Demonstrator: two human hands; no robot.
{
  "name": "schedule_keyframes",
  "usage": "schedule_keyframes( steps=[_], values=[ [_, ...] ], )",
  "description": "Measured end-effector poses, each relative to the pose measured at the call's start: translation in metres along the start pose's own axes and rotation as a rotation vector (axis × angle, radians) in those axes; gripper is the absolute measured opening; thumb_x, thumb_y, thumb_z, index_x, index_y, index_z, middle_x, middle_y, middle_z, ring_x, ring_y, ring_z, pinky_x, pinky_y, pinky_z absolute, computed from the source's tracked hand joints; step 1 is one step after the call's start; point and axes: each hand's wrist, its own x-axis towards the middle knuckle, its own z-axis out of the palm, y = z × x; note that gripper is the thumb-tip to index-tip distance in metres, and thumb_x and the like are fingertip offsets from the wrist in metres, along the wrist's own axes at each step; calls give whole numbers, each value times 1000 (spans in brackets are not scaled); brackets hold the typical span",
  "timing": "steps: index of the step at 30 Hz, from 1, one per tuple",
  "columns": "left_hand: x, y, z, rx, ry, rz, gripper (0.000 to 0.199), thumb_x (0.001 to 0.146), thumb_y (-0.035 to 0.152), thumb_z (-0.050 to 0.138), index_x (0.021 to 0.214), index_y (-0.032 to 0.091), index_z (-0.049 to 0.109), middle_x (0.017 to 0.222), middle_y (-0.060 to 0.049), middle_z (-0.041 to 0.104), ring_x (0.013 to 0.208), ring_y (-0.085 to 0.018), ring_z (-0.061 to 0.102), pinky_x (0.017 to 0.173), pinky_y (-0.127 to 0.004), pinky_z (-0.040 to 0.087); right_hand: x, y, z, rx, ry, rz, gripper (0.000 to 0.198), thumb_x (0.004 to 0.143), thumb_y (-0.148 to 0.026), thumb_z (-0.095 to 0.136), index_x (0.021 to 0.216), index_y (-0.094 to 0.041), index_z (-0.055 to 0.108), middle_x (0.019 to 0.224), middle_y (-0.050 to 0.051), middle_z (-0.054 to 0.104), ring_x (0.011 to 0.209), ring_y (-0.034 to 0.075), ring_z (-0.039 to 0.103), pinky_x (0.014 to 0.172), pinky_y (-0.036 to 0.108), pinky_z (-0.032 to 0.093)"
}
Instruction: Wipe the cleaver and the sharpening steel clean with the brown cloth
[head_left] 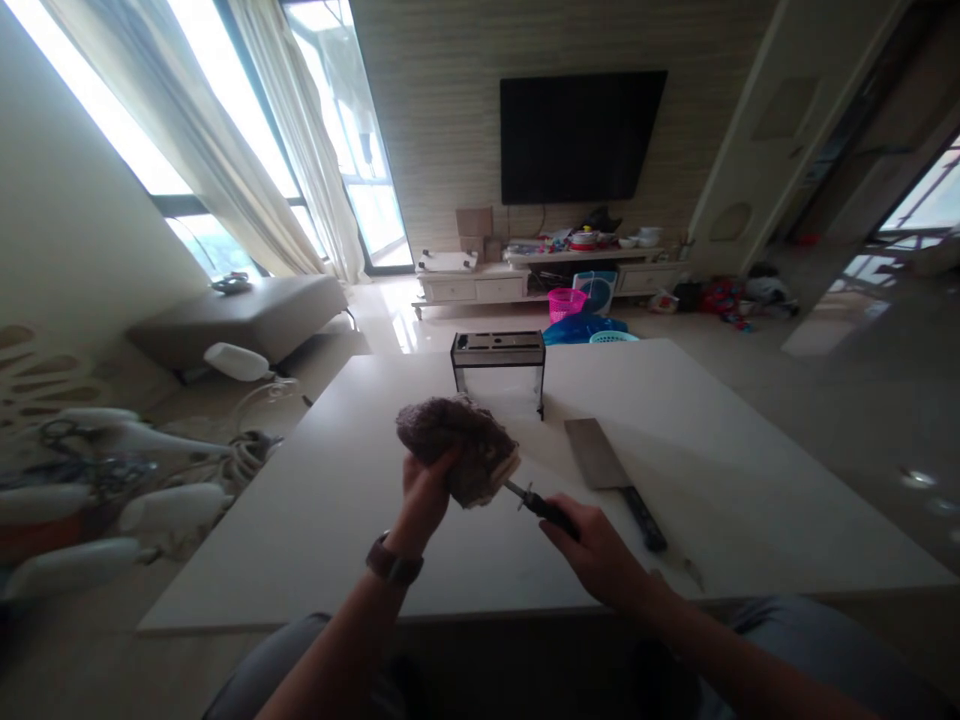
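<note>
In the head view my left hand (pixel 431 490) is closed around a bunched grey-brown cloth (pixel 457 440), held above the white table. My right hand (pixel 592 550) grips the black handle of a sharpening steel (pixel 551 510) with a small cross guard. Its metal rod runs up to the left into the cloth, which hides the far end. A cleaver (pixel 604 460) with a broad blade and black handle lies on the table to the right. Behind the cloth stands a slotted knife holder (pixel 499 345) with dark edges and clear sides.
The white table (pixel 322 540) spans the area before me. A small, unclear object (pixel 694 573) lies near its front edge. Left of it are white lamp parts (pixel 172 507) on the floor. Beyond the table are a pink basket (pixel 566 304) and a low cabinet (pixel 499 290).
</note>
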Motion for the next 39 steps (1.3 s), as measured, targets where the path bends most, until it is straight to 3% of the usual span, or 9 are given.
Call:
schedule_keyframes(
  steps=[4,10,16,24,31,36,39],
  values=[
    [12,14,-13,-52,73,4,58,58,28,93,111,13,74,112,-13,78,104,-33,73,98,-53,58,-3,5,-6,-23,-19,-19,20,97,-35,56,98,-19,68,82,4,69,74,19,60,70,29,39],
    [14,21,-18,-124,181,41,46,64,21,88,108,15,73,110,-9,78,103,-29,74,99,-51,58,-3,11,-11,-98,7,-46,14,95,-32,58,96,-22,67,80,3,70,71,19,61,68,30,39],
    [4,5,-14,-203,26,-167,47,76,33,80,118,15,70,120,-12,75,116,-30,69,104,-47,55,-6,23,-8,-67,76,-2,12,92,-31,62,95,-21,68,80,3,72,71,20,63,66,29,42],
    [-51,-44,10,18,-140,-294,54,65,27,89,115,14,74,116,-14,77,110,-33,71,101,-44,56,-9,24,-3,53,48,-8,12,93,-28,58,97,-19,66,86,4,70,76,19,62,72,29,45],
    [-58,-50,4,252,-144,-173,50,64,30,91,110,16,77,108,-11,79,103,-32,74,94,-43,59,-14,19,4,251,-74,13,22,96,-26,55,115,-17,63,93,5,73,79,17,62,73,27,46],
    [-52,-41,6,273,-124,-114,47,64,31,92,106,16,77,104,-10,80,98,-30,75,89,-40,60,-12,16,5,236,-125,58,19,96,-31,53,93,-17,66,71,1,66,63,14,52,60,25,40],
    [-46,-33,5,287,-104,-46,45,63,30,92,103,16,78,102,-10,80,95,-29,75,86,-38,60,-12,16,4,223,-124,50,17,95,-30,54,95,-19,66,67,-2,61,59,13,49,57,25,38]
  ],
)
